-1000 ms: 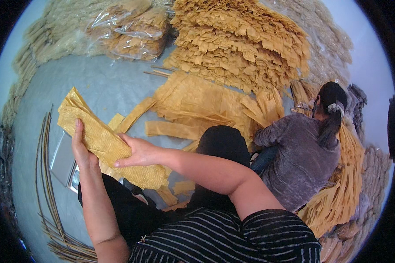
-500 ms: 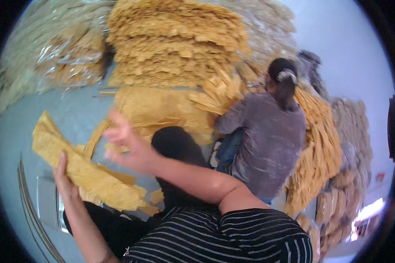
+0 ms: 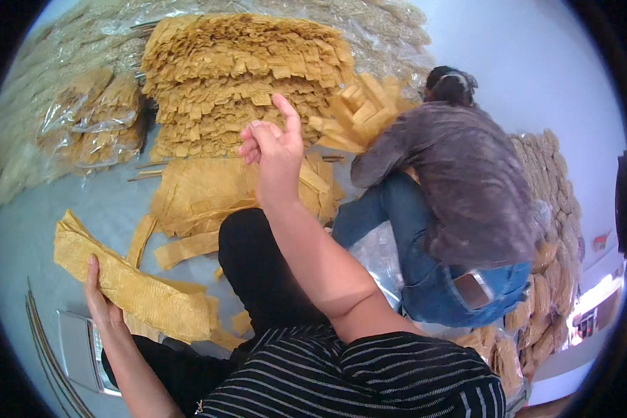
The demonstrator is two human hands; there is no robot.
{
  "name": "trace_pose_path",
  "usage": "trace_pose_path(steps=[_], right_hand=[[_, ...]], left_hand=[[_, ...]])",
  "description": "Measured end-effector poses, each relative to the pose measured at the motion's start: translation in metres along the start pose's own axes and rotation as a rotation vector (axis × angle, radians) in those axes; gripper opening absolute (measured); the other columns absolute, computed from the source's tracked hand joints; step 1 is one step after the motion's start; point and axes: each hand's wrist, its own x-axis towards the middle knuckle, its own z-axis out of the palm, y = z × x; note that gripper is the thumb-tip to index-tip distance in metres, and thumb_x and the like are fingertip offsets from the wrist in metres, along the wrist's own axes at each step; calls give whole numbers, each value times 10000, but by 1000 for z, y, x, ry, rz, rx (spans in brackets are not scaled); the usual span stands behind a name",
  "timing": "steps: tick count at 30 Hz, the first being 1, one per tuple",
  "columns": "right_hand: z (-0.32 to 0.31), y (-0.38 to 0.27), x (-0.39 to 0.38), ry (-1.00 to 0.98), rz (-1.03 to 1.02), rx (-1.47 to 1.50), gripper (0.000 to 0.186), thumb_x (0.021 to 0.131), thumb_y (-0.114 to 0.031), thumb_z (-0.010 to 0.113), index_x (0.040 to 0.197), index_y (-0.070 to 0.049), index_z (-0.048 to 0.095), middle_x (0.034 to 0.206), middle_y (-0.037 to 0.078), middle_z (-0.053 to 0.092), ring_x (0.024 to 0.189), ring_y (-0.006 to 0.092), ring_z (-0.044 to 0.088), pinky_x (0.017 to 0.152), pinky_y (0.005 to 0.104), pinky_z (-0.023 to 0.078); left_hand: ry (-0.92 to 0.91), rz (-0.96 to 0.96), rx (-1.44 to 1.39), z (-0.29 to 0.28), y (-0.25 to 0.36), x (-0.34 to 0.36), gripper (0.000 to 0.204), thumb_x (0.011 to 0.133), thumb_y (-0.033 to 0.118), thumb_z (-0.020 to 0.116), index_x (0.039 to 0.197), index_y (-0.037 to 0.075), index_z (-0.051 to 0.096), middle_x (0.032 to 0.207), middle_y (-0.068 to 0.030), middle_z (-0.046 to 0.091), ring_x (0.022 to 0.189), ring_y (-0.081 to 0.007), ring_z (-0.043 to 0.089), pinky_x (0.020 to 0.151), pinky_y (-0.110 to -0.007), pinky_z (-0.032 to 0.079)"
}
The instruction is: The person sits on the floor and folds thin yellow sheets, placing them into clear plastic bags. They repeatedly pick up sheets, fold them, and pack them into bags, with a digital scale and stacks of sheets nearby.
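Observation:
My left hand (image 3: 104, 306) grips a long folded strip of yellow, crinkled sheets (image 3: 143, 285), thumb on top and fingers underneath. The strip slants down from the left towards my knee. Raised in front of me, my right hand (image 3: 275, 146) holds nothing; its index finger points up and the other fingers are loosely bent but apart. Behind that hand lies a low pile of flat yellow sheets (image 3: 202, 188) on the floor. Loose folded strips (image 3: 188, 249) rest between this pile and my left hand.
A tall yellow stack (image 3: 244, 70) stands at the back, with plastic-wrapped bundles (image 3: 94, 118) to its left. At right a co-worker (image 3: 460, 174) bends over, beside a fanned yellow bunch (image 3: 369, 108). Thin rods (image 3: 45, 348) and a metal-coloured box (image 3: 80, 348) are at lower left.
My right hand has swung up and to the right, away from the strip. My left hand keeps its hold. The co-worker has risen from a lower crouch, and the yellow bunch is lifted higher.

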Motion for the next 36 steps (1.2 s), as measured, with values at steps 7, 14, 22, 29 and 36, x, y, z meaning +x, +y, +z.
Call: trace_pose_path(steps=[7, 14, 22, 29, 36], right_hand=[[-51, 61, 84, 145, 179, -305, 599, 829, 2, 523, 1365, -111, 279, 784, 98, 618, 529, 125, 554, 446, 238, 410], [-221, 103, 125, 465, 305, -883, 746, 772, 9, 539, 1417, -125, 189, 808, 143, 611, 511, 191, 570, 434, 303, 437], [-308, 41, 150, 934, 251, -939, 843, 772, -24, 529, 1471, -160, 78, 987, 228, 584, 521, 225, 587, 454, 330, 484], [-391, 2, 158, 1219, 273, -992, 858, 772, -7, 487, 1478, -189, 33, 1001, 180, 590, 547, 212, 600, 455, 285, 480], [-497, -43, 90, 1601, 179, -1288, 848, 771, -42, 568, 1455, -181, 87, 1113, 219, 542, 790, 290, 633, 642, 371, 540]], left_hand=[[28, 47, -1, -18, 14, -8, 410, 868, 255, 641, 1190, 26, 532, 1088, -79, 598, 955, -198, 593, 801, -333, 497], [56, 24, 4, -9, 10, -15, 428, 866, 243, 644, 1205, 18, 512, 1079, -94, 599, 941, -201, 601, 791, -339, 512], [77, -32, 77, 2, 3, 0, 489, 850, 275, 664, 1222, 9, 492, 1095, -104, 590, 964, -216, 593, 809, -355, 509], [24, -89, 49, 14, -10, 9, 501, 858, 303, 649, 1240, 16, 499, 1130, -88, 588, 985, -216, 587, 855, -340, 482], [68, -142, 60, 10, -12, 15, 508, 870, 343, 626, 1254, 33, 504, 1148, -78, 584, 1032, -224, 566, 889, -360, 462]])
